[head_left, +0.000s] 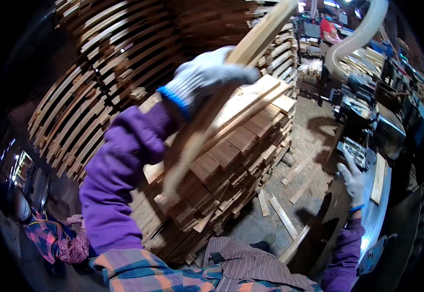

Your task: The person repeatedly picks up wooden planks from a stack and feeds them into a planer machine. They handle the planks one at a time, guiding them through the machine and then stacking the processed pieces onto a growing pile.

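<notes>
My left hand (pixel 207 75), in a white knit glove with a blue cuff, is closed round a long wooden board (pixel 265 36). The board slants from the top of the view down over a stack of cut boards (pixel 241 138), and its lower end is blurred. At the right, my right hand (pixel 353 180), gloved the same way, reaches forward with its fingers stretched out and holds nothing I can see. It is over the edge of a smooth metal machine table (pixel 384 194), close to a metal block (pixel 358 152). A short wooden strip (pixel 379 179) lies on that table.
Tall racks of stacked slats (pixel 71 117) rise at the left and back. Loose strips (pixel 284 216) and sawdust lie on the floor between stack and machine. A pale flexible hose (pixel 338 51) runs to the machine. One person (pixel 51 238) is at lower left, another (pixel 328 30) far off.
</notes>
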The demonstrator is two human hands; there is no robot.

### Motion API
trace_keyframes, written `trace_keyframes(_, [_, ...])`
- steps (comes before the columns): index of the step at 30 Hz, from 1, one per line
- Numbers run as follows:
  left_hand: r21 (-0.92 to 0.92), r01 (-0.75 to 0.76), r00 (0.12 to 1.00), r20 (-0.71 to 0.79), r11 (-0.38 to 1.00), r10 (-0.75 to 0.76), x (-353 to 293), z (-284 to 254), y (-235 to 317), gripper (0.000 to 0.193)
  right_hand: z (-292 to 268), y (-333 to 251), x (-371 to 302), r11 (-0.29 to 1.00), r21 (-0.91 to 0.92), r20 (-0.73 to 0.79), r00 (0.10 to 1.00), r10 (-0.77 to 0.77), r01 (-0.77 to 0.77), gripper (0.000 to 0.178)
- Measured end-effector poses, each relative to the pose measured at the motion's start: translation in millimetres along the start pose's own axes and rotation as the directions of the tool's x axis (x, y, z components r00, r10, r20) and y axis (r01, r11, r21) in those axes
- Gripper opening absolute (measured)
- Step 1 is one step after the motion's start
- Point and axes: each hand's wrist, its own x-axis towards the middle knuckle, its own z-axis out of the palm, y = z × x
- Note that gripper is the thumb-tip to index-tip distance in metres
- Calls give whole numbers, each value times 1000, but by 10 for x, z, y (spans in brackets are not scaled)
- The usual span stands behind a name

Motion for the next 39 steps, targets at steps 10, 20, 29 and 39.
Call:
trace_keyframes(10, [-935, 337, 914, 296, -113, 277, -120, 3749, 729, 47, -134, -759, -2153, 904, 350, -196, 925, 327, -245, 79])
trace_keyframes(20, [-626, 764, 644, 756, -156, 120, -634, 5563, 238, 29, 114, -173, -3339, 430, -548, -587, 696, 413, -717, 73])
trace_keyframes(29, [-650, 740, 672, 709, -173, 214, -726, 5644, 60, 26, -897, 2409, -1612, -83, -958, -281, 957, 72, -275, 31])
trace_keyframes(39, [-725, 635, 766, 546, -266, 340, -254, 5621, -17, 75, -116, -228, -2037, 770, 478, 0, 877, 481, -423, 67])
